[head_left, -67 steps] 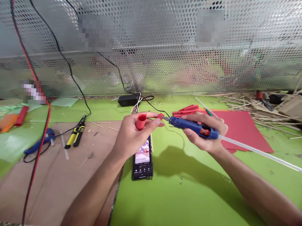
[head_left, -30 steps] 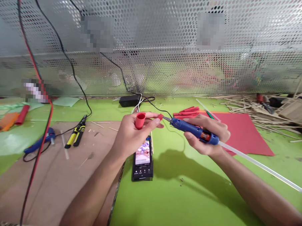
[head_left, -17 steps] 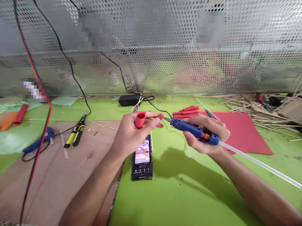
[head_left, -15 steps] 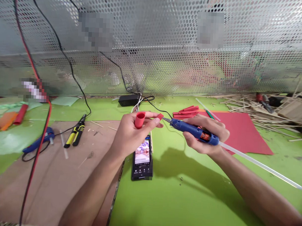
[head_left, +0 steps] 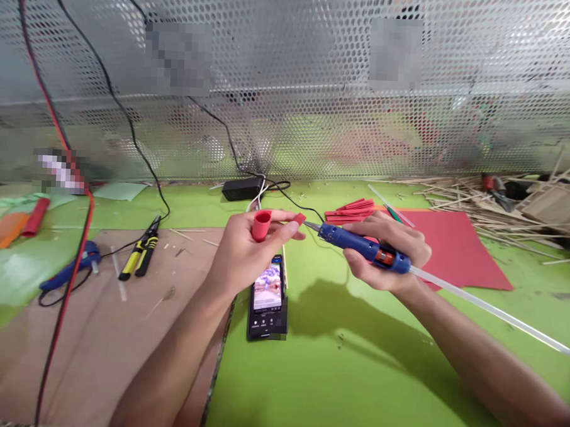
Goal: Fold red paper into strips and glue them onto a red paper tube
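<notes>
Between the thumb and fingers of my left hand [head_left: 245,249] is pinched a small red paper strip [head_left: 300,219], its end sticking out to the right. A short red paper tube [head_left: 261,226] also sits in that hand, its open end facing up. My right hand [head_left: 392,249] is wrapped round a blue hot glue gun [head_left: 350,239], whose nozzle points left and is at or very near the strip's end; contact I cannot tell. A long clear glue stick [head_left: 488,310] juts from the gun's rear. Below my left hand lies a phone [head_left: 267,294] with its screen lit.
Several red strips [head_left: 350,210] and a red sheet [head_left: 467,246] lie at right, with thin wooden sticks [head_left: 450,199] behind. Yellow-black pliers [head_left: 141,251] and another blue glue gun [head_left: 75,268] rest on brown board [head_left: 167,321]. A red-black cable [head_left: 69,279] hangs at left.
Both hands hold nearly the same pose, the glue gun nozzle still by the strip's end. The whole view has shifted very slightly.
</notes>
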Demonstrator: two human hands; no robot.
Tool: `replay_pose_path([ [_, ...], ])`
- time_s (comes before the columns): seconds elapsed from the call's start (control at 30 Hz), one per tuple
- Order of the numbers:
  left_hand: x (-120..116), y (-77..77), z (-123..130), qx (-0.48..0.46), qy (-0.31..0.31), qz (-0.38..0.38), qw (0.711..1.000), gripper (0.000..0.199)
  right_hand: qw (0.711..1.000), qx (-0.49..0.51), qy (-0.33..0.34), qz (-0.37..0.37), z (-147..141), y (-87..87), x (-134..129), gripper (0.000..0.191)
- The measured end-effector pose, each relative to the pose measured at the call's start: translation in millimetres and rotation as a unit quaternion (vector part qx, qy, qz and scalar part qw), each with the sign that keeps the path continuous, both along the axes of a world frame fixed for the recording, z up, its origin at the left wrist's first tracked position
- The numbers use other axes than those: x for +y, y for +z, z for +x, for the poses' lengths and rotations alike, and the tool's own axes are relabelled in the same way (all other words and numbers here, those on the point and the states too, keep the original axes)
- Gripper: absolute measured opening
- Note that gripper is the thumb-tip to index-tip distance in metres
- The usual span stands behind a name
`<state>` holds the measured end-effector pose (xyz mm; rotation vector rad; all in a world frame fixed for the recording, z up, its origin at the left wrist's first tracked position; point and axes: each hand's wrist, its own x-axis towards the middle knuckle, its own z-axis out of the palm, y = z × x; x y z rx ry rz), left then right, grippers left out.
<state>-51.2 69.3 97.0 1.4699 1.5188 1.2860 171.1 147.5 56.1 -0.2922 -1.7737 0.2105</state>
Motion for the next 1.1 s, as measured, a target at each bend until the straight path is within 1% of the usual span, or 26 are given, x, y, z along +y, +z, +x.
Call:
replay_pose_path([
  [0.27, 0.8, -0.8, -0.1, 0.006, 0.002, -0.007, 1.000, 0.027, 1.000, 0.004, -0.023, -0.005, -0.4, 0.0, -0.7, 0.021],
  [0.4, 1.3, -1.4, 0.0, 0.008, -0.007, -0.010, 1.000, 0.027, 1.000, -0.002, -0.019, -0.011, 0.6, -1.9, -1.0, 0.022],
  [0.57, 1.0, -1.7, 0.5, 0.007, 0.001, -0.008, 1.000, 0.027, 1.000, 0.002, -0.003, -0.007, 0.2, -3.2, -0.4, 0.026],
  [0.73, 0.5, -3.1, 0.0, -0.004, 0.001, -0.012, 1.000, 0.028, 1.000, 0.007, -0.004, -0.012, 1.9, -2.1, 0.6, 0.023],
  [0.87, 0.0, -4.6, -0.1, -0.010, 0.002, -0.010, 1.000, 0.030, 1.000, -0.010, -0.022, -0.015, 4.5, -0.9, 0.8, 0.023],
  [1.0, 0.1, -3.9, 0.3, -0.007, 0.006, -0.010, 1.000, 0.032, 1.000, -0.007, -0.019, -0.015, 3.9, -1.6, 0.5, 0.022],
  [1.1, 0.3, -2.5, 0.0, -0.002, 0.009, -0.006, 1.000, 0.030, 0.999, 0.001, -0.026, -0.018, 2.4, -2.4, 0.0, 0.020],
])
